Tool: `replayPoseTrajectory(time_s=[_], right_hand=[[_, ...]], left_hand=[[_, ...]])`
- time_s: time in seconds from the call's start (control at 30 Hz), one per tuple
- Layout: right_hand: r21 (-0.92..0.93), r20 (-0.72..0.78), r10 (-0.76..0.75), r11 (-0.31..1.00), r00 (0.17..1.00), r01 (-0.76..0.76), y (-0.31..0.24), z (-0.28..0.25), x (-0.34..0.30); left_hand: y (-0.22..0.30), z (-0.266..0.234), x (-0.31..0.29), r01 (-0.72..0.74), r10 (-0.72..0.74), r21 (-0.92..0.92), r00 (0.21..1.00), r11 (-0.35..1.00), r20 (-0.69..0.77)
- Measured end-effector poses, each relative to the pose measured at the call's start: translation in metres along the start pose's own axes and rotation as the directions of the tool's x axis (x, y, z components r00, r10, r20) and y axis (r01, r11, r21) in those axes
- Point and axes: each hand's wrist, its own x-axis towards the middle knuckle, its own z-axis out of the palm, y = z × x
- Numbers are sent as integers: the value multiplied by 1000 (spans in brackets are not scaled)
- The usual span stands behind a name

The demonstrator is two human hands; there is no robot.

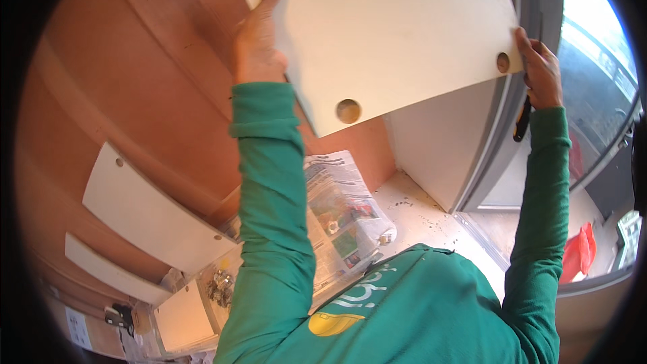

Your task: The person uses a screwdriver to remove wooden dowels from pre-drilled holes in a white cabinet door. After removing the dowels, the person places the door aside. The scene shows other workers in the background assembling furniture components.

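A white cabinet door (397, 27) with two round hinge holes near its lower edge is raised and tilted in front of me. My left hand (259, 37) grips its left edge, thumb on the front face and other fingers mostly hidden. At the lower right corner, my right hand (541, 71) pinches the opposite edge, close to one hinge hole. A black and yellow tool handle (521, 120) sticks out below the right palm; its other end is hidden.
Two more white panels (151, 209) lean against the brown wall (148, 94) at left. Newspaper (357, 195) and a pile of metal hinges (221, 288) lie below. A grey-framed glass door (593, 94) stands at right, with a red cloth-like item (579, 251) beyond.
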Motion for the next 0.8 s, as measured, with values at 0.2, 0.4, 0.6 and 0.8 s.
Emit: replayPoseTrajectory(time_s=[0.2,0.4,0.6,0.8], right_hand=[[-87,84,27,996,996,-20,-10,-20,-12],[-60,122,61,997,991,-54,-12,-20,-32],[-69,176,93,994,980,-82,-16,-18,-48],[-97,256,36,995,966,-11,-16,-13,-57]], left_hand=[[-19,-19,2,204,-155,-253,967,946,202],[-18,-34,-29,304,-295,-83,950,949,102],[-34,-51,-48,315,-317,-59,948,947,-19],[-60,-82,-70,400,-404,-55,908,915,-114]])
